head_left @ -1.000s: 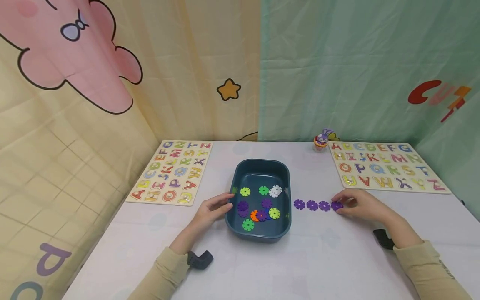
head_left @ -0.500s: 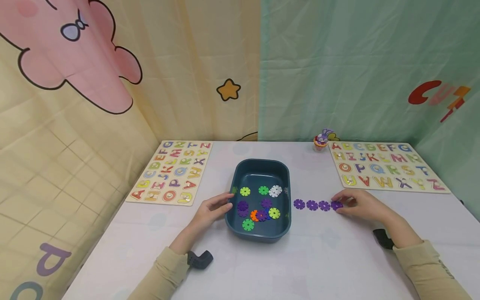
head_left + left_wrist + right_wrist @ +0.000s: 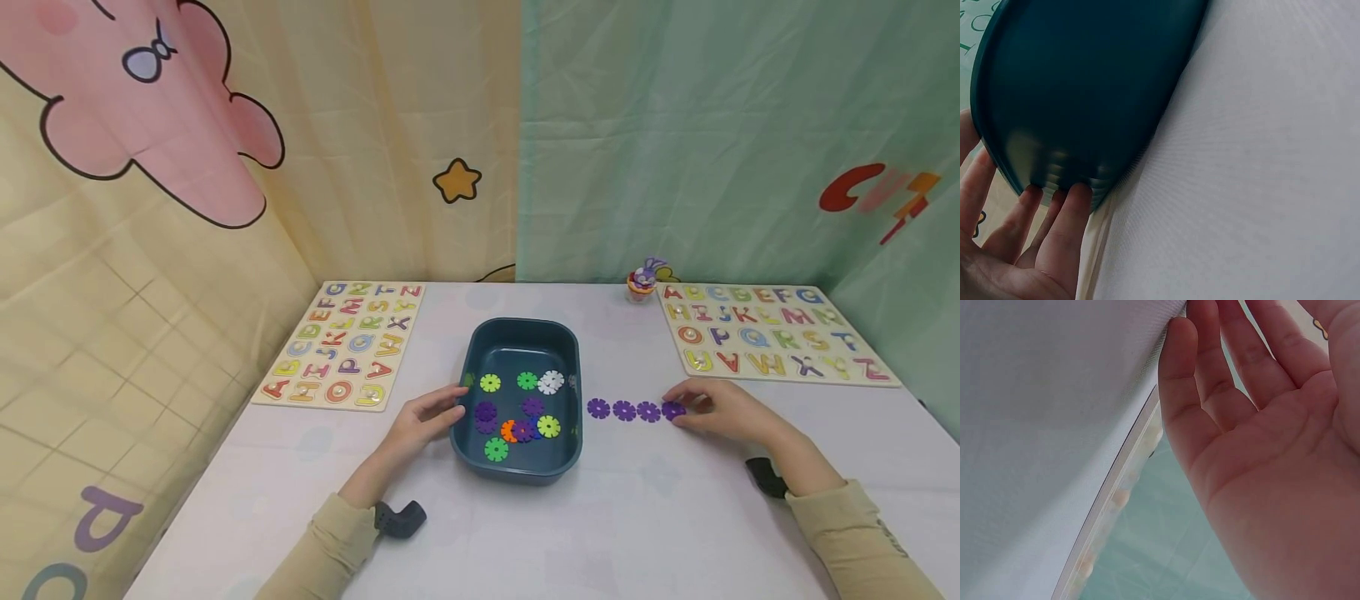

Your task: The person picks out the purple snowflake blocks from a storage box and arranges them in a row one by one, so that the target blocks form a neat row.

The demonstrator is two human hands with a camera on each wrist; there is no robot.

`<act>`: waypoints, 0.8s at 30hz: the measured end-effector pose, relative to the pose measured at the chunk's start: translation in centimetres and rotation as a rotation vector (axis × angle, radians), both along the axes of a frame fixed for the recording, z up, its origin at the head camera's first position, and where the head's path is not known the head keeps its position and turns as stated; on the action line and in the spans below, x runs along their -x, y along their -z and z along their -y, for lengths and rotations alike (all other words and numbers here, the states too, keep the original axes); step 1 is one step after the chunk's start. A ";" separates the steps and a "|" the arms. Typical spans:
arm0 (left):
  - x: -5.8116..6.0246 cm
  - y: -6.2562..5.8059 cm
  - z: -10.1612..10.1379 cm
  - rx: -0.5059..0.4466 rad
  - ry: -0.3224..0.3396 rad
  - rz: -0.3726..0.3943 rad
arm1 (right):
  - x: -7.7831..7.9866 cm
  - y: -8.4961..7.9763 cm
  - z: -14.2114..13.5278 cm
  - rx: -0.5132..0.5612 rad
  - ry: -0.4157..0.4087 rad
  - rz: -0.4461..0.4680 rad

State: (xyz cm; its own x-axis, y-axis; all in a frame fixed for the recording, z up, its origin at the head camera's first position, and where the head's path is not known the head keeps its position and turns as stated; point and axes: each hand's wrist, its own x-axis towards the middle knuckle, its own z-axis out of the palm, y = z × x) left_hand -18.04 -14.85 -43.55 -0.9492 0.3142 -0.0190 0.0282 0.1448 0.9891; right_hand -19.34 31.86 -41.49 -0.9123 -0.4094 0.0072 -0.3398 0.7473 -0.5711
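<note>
In the head view, a dark blue-green plastic tub (image 3: 525, 333) stands mid-table with several notched snowflake discs inside in green, yellow, white, orange and purple. My left hand (image 3: 415, 425) rests its fingertips against the tub's left side. The left wrist view shows these fingers (image 3: 1067, 234) fairly straight on the tub's outer wall (image 3: 1085, 94). To the right of the tub lies a row of purple snowflake discs (image 3: 624, 410). Thumb and forefinger of my right hand (image 3: 723, 410) pinch the rightmost purple snowflake disc (image 3: 673, 411). That disc is hidden in the right wrist view, where the palm (image 3: 1272, 481) shows.
Wooden alphabet boards lie on both sides, one left board (image 3: 337, 346) and one right board (image 3: 776, 333). A small rabbit figure (image 3: 642, 279) stands at the back beside the right board. Printed curtains (image 3: 660, 125) close off the far edge.
</note>
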 end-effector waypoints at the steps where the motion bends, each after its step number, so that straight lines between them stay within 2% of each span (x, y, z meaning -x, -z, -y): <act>1: 0.0 0.0 0.0 0.001 -0.001 0.002 | 0.0 0.0 0.0 0.000 0.000 0.000; 7: 0.0 -0.1 0.0 0.003 0.001 0.013 | 0.0 0.0 0.0 0.005 -0.004 -0.007; 15: -0.1 -0.2 0.1 0.016 0.000 0.024 | -0.1 -0.5 0.1 0.017 0.045 0.007; 24: -0.1 -0.1 0.1 0.004 0.004 0.032 | 0.2 -2.0 2.4 0.112 -0.055 -0.074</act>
